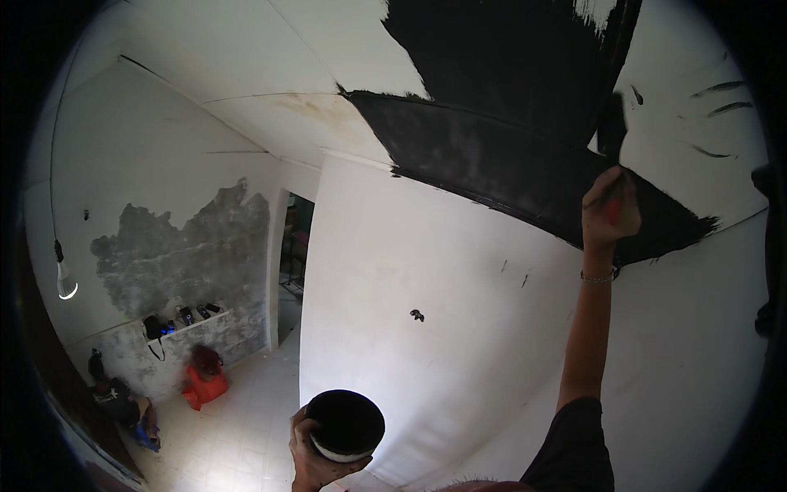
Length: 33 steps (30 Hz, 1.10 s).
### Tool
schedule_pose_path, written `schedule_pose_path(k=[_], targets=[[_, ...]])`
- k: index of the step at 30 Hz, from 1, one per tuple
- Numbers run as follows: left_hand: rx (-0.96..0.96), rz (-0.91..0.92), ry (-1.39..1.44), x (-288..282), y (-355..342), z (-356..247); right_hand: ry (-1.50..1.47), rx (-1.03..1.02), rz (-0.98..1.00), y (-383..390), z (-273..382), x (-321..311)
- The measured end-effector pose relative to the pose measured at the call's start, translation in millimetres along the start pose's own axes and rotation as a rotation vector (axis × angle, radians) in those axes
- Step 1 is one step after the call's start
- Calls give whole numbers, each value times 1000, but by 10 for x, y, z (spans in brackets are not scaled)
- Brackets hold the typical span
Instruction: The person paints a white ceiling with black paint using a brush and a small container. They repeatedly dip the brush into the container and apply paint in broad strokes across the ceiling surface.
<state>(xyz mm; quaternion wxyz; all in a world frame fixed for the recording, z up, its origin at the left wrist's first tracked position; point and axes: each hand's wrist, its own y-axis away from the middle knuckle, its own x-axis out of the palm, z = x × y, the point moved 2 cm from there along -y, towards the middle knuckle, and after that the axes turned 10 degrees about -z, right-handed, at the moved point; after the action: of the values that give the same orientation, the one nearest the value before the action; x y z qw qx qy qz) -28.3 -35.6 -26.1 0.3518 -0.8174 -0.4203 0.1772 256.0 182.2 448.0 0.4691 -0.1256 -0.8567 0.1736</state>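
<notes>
My right hand (608,211) is raised overhead, closed around a paintbrush (611,131) whose dark bristle end is against the black-painted ceiling area (492,156). A bit of red, perhaps the brush's handle, shows at my fingers. Low in the middle, my left hand (316,463) grips a round paint container (338,453) from its left side and below. Its inside looks black, and a pale band shows on its outer wall. Ragged edges border the black paint, with white ceiling (344,49) beyond it.
A white wall (393,262) stands ahead, with a dark spot (417,315) on it. At the lower left, a person in dark clothing (123,402) and another in red (205,384) are on the floor near a small shelf (188,325). A lit bulb (65,279) hangs at the far left.
</notes>
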Motion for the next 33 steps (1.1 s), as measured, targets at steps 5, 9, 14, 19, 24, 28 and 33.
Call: schedule_pose_path(k=[5,9,14,19,24,28,33], targets=[[-24,9,35,80,-12,-44,171,-126,-186,-694,116,306],[-124,39,217,144,-51,-99,300,-337,-251,-1152,188,799],[-170,78,200,109,-68,-282,398,-399,-279,-1393,344,1136],[-163,97,163,56,-88,-359,468,-364,-301,-1509,431,1290],[-193,82,233,40,-52,-297,390,-335,-247,-1479,455,1320],[-138,78,178,-7,-31,-278,344,-285,-100,-1290,420,1152],[-104,82,154,-8,-46,-287,251,-180,44,-978,382,966]])
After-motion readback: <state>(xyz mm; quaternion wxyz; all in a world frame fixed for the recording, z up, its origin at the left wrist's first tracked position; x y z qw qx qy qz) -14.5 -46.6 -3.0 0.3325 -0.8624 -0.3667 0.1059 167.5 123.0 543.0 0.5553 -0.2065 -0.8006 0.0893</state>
